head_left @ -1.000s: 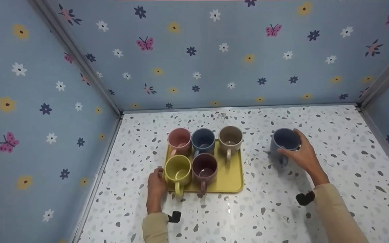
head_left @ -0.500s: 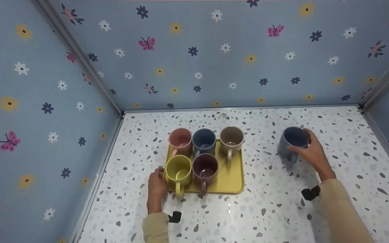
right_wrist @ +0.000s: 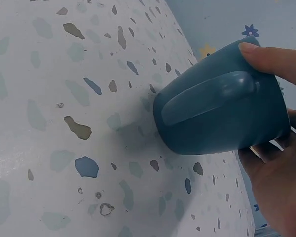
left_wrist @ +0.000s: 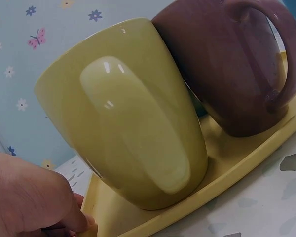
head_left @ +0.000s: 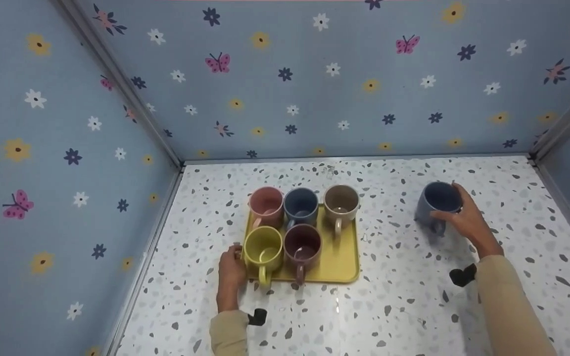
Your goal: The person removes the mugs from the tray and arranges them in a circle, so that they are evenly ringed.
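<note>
My right hand grips a blue mug round its upper body, well to the right of the tray. In the right wrist view the thumb lies near the rim of that mug, and its handle faces the camera. My left hand pinches the left edge of a yellow tray, as the left wrist view shows too. Beside that hand a yellow mug stands on the tray, with a maroon mug to its right. Behind them are a pink mug, another blue mug and a beige mug.
A white speckled table carries everything. Blue panels with flowers and butterflies wall it in at the back and sides. Between the tray and the held mug lies a stretch of tabletop. The tray's front right part shows bare.
My right hand has moved right and slightly back with the blue mug, away from the tray. The left hand stays on the tray's edge, and the mugs on the tray keep their places.
</note>
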Demonstrator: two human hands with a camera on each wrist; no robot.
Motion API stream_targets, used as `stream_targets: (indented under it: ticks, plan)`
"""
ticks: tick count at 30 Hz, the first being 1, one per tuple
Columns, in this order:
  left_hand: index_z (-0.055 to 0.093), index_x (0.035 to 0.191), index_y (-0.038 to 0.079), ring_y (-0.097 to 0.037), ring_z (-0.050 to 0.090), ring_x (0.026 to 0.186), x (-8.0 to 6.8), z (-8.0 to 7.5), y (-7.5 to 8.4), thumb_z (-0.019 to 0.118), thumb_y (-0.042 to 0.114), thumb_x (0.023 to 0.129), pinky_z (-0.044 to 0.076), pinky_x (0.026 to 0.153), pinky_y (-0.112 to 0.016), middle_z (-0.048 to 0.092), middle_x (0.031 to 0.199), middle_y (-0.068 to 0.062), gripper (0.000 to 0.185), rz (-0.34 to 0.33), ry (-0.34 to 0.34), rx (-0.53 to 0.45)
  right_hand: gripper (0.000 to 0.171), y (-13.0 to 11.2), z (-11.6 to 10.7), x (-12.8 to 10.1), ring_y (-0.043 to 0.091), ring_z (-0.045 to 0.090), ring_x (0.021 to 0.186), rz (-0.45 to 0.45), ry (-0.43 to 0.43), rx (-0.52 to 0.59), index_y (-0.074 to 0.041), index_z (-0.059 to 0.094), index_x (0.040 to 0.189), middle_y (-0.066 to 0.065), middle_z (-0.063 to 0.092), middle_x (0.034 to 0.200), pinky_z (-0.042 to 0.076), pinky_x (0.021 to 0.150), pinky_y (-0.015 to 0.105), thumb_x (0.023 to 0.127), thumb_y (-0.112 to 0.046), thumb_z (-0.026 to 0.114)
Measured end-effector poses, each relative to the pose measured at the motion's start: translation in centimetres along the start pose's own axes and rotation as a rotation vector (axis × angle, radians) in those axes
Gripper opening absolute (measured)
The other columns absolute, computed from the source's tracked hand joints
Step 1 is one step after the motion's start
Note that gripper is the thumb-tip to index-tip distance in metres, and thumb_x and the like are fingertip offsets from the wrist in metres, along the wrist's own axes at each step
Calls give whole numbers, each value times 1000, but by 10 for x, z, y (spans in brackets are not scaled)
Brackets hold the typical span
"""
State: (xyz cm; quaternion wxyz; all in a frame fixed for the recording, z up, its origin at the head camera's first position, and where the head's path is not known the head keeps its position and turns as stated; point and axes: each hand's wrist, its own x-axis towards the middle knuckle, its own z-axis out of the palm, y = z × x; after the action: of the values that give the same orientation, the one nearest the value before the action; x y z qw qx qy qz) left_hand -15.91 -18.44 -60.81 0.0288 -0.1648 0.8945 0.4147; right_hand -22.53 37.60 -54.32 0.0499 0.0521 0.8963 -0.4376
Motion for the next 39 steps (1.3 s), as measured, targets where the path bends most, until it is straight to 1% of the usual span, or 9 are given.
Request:
stream_targets:
  ticks: [5,7,9,12,15,18,27,36,39]
  plan:
    - [57,122,-1,-32,55,89,0,1,-1,42,-4,88,44,82,-47,57,97,-21,38,43,23,28,114,-7,-1,0,50,1,142,-18,-40,4,-6,-10,152,28,-6,156,7,109,68,81,-36,74]
    - [57,123,-1,-31,54,88,0,1,-2,41,-3,88,44,82,-46,57,97,-20,38,42,20,29,116,-10,0,-1,51,0,141,-25,-34,-31,-4,-13,151,31,-8,155,7,108,68,80,-37,73]
    - [57,123,0,-31,54,89,1,1,-2,42,-3,88,44,83,-46,57,98,-20,38,32,15,28,119,-14,2,-3,51,-1,141,-39,4,-78,-2,-13,151,32,-8,155,9,108,69,79,-40,74]
    - [56,124,0,-32,54,90,1,0,-2,42,-3,88,44,83,-47,57,99,-20,39,20,14,25,116,-21,10,-3,48,1,143,-93,110,-119,-4,-7,152,29,-3,156,11,108,68,78,-44,73]
    - [56,124,0,-32,55,91,1,-1,-1,43,-3,87,44,83,-47,57,100,-21,39,15,11,21,108,-31,21,-3,44,3,144,-168,213,-90,-7,2,153,24,3,157,12,109,67,80,-40,74]
    - [56,124,1,-32,55,93,2,0,0,43,-2,87,45,84,-46,57,102,-21,39,7,7,13,101,-45,32,-4,42,5,144,-221,247,-33,-9,7,154,22,5,158,13,108,68,82,-36,72]
    - [54,128,1,-31,55,95,0,1,2,44,0,88,45,86,-45,56,104,-20,40,-34,-6,-2,95,-82,63,-4,39,11,145,-310,207,27,-11,12,153,21,11,157,15,112,61,83,-33,72]
    - [59,118,-3,-32,56,85,0,3,0,45,-4,86,45,81,-47,58,90,-19,35,66,69,38,95,-100,89,-5,38,22,142,-384,173,37,-8,18,152,20,20,154,24,110,58,80,-33,75]
    - [59,119,-1,-32,54,84,1,2,0,45,-3,86,44,80,-46,57,90,-18,35,51,66,41,96,-104,96,-5,37,21,142,-400,161,29,-7,18,152,20,21,154,23,111,57,80,-33,76]
